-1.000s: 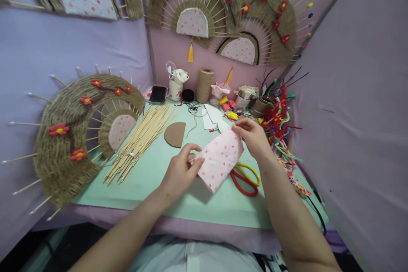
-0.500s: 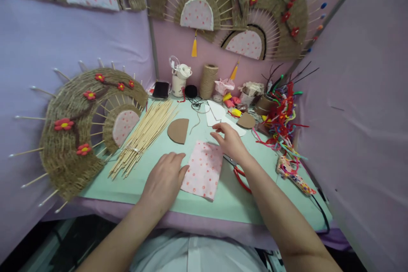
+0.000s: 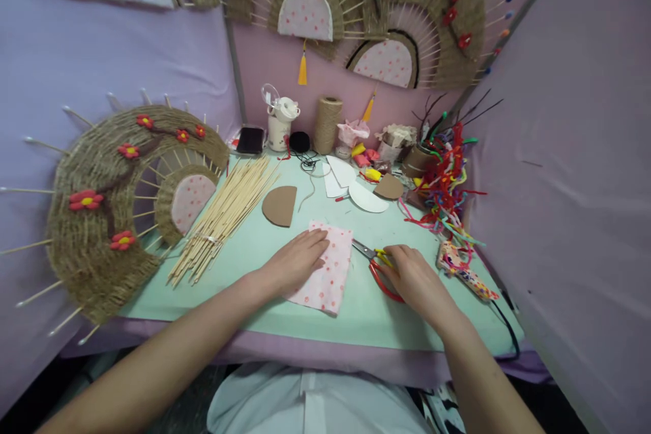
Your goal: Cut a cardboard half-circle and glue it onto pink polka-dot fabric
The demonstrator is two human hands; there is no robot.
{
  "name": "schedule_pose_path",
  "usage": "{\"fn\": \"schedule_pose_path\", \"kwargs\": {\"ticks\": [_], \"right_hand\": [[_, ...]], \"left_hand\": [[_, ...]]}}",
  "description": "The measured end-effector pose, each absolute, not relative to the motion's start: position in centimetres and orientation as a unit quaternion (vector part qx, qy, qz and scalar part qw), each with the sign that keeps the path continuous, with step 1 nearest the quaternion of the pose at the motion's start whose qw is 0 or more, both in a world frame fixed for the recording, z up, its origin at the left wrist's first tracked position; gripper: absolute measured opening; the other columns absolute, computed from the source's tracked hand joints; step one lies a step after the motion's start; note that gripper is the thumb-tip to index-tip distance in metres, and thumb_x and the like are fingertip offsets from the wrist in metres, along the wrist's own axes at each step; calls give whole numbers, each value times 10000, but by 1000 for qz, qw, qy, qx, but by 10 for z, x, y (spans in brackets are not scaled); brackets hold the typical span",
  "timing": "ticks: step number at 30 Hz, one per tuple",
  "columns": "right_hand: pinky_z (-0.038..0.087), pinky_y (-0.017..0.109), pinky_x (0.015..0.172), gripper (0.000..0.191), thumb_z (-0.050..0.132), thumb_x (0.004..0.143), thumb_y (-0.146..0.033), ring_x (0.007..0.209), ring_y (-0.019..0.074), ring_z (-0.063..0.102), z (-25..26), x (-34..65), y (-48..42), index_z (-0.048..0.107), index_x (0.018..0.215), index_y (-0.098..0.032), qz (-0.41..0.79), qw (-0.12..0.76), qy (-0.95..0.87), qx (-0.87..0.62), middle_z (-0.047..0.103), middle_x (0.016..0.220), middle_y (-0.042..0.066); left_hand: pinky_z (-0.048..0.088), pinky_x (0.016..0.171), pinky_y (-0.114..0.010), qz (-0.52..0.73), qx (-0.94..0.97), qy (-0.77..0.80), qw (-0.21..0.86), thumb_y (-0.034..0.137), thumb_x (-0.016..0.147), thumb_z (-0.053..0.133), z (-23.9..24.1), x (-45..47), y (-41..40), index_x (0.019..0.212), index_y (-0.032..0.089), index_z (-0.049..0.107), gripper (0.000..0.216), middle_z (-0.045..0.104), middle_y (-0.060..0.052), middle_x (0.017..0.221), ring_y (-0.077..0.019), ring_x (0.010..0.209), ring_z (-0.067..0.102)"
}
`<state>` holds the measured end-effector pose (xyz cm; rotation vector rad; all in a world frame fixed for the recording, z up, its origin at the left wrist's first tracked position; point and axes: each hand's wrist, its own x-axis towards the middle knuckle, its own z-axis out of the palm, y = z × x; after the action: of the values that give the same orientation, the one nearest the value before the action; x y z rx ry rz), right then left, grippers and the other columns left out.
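My left hand (image 3: 298,259) lies flat on the upper left part of a pink cloth (image 3: 331,278) with red dots, its fingers stretched out and holding nothing. To the right of the cloth, my right hand (image 3: 411,277) has its fingers closed around the handles of a pair of scissors (image 3: 379,270). The scissors lie on the table with red and yellow handles, and their blades point up and left, close to the cloth's right edge. A brown half-round card piece (image 3: 279,206) rests beyond my left hand.
A bundle of thin sticks (image 3: 224,220) and a twine-wound fan (image 3: 96,196) are on the left. White paper pieces (image 3: 367,196), a twine spool (image 3: 327,123) and pipe cleaners (image 3: 447,176) stand or lie at the back. A patterned glue gun (image 3: 465,271) with a cord is at right.
My left hand has moved right onto the cloth. My right hand has come back from above the paper pieces, down and right to the scissors, and closed on their handles.
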<state>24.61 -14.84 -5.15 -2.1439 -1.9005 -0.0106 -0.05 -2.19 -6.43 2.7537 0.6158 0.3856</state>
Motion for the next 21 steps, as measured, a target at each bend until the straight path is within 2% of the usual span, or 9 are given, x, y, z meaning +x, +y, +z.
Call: {"fn": "schedule_pose_path", "kwargs": {"ticks": [7,12,15,18,21], "right_hand": [[493,379,821,221,516,896,-237,968,270,619,-53,253,-159,578,1105,-201,79,147,-677,-717,639,1049,112],[484,402,832,169,502,886,-215,934,285,616,-61,273,-142,616,1004,-174,42,148,-651,-743,653,981,136],[486,448,841,200,518,874,-229,947,319,610,-61,282,-132,631,1015,-143,-6,146,-606,-782,646,1000,171],[473,487,905,268,484,901,-247,1040,332,584,-54,260,-126,621,1099,-127,-51,216,-605,-765,623,1107,193],[427,490,1016,324,427,941,-255,1178,295,542,-43,205,-119,590,1197,-140,-34,312,-640,-701,598,1239,176]], "left_hand": [[312,1149,-457,138,948,233,166,217,952,441,-66,-1,-18,1281,132,551,357,515,-157,1420,-245,1354,434],[317,1147,-428,135,949,229,168,233,969,402,-65,-2,-17,1277,134,555,357,523,-144,1415,-230,1352,436],[325,1144,-417,151,947,224,176,231,970,399,-64,-4,-14,1269,138,566,355,541,-138,1400,-221,1354,434],[343,1133,-417,173,942,228,178,243,977,394,-66,-6,-9,1250,155,591,347,560,-123,1385,-213,1338,456],[380,1107,-404,184,940,229,172,246,978,394,-70,-7,-4,1171,151,649,334,603,-116,1336,-219,1296,503]]}}
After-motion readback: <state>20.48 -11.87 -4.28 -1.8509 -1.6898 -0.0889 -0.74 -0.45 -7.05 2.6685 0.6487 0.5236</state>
